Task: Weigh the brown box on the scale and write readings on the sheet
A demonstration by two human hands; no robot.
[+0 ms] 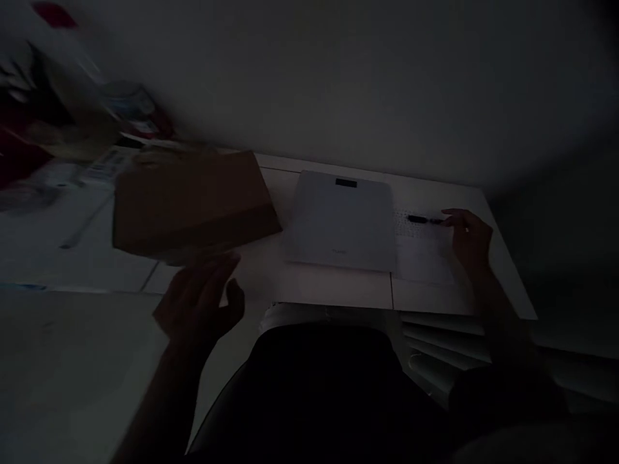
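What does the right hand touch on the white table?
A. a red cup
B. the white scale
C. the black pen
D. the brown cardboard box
C: the right hand has its fingertips at the end of the black pen, which lies on a sheet of paper to the right of the white scale.

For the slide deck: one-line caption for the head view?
Dim desk: right hand touches a black pen beside a white scale; open left hand hovers near a cardboard box.
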